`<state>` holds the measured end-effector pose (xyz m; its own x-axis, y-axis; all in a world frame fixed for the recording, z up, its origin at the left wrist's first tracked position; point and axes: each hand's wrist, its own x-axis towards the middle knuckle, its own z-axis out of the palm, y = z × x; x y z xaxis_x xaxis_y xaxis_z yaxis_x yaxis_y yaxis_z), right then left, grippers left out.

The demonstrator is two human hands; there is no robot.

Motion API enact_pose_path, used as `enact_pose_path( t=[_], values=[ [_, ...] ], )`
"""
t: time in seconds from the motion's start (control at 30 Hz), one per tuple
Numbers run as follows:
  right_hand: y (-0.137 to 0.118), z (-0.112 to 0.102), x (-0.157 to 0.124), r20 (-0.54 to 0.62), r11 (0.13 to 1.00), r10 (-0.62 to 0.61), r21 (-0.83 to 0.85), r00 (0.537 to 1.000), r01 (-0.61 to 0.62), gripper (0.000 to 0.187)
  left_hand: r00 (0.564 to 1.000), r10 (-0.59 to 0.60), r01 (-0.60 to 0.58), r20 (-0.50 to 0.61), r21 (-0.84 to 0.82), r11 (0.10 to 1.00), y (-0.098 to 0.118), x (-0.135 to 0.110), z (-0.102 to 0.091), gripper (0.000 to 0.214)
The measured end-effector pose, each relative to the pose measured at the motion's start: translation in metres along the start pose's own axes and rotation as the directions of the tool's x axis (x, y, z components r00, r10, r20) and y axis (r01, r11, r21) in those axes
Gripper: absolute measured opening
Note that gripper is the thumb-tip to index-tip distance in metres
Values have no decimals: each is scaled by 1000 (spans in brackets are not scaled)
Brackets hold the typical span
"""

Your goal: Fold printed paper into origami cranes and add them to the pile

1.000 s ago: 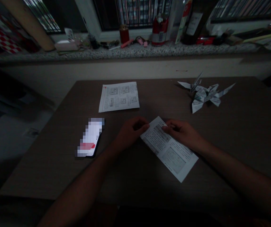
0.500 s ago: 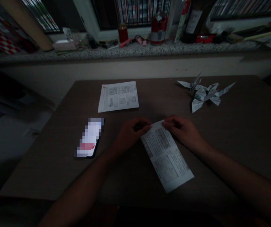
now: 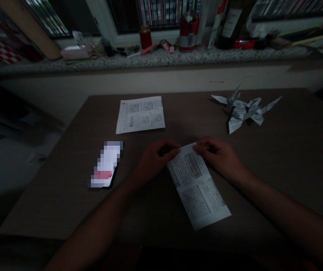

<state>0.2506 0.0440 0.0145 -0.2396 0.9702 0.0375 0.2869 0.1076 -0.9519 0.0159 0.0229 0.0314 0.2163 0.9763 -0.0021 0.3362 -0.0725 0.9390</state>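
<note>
A rectangular sheet of printed paper (image 3: 198, 184), with text and small pictures on it, slants toward me above the dark wooden table (image 3: 73, 210). My left hand (image 3: 160, 156) pinches its far left corner between thumb and fingers. At the far right corner, my right hand (image 3: 216, 152) grips the paper the same way. The paper's near end hangs free of both hands. Fingertips behind the paper are partly hidden.
Beyond my left hand lies another printed sheet (image 3: 141, 114). A lit phone (image 3: 106, 163) with a blurred screen rests at the left. Folded paper cranes (image 3: 244, 111) stand at the back right. A stone windowsill (image 3: 156, 60) holds a red can (image 3: 189, 32), a bottle (image 3: 230, 26) and clutter.
The paper's near end has shifted slightly to the left. Both hands keep their hold at the far corners, almost unmoved.
</note>
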Motion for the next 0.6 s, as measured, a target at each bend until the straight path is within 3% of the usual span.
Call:
enact_pose_path(
  t=[0.17, 0.37, 0.6],
  values=[
    [2, 0, 1, -24, 999, 20, 28, 1000, -19, 24, 1000, -11, 11, -27, -13, 1000, -3, 0, -1, 22],
    [6, -3, 2, -150, 996, 52, 84, 987, -40, 27, 999, -33, 33, -33, -4, 999, -9, 3, -4, 30],
    [16, -5, 9, -140, 1000, -6, 13, 990, 8, 29, 997, -18, 20, -79, 31, 999, -22, 11, 1, 21]
  ],
)
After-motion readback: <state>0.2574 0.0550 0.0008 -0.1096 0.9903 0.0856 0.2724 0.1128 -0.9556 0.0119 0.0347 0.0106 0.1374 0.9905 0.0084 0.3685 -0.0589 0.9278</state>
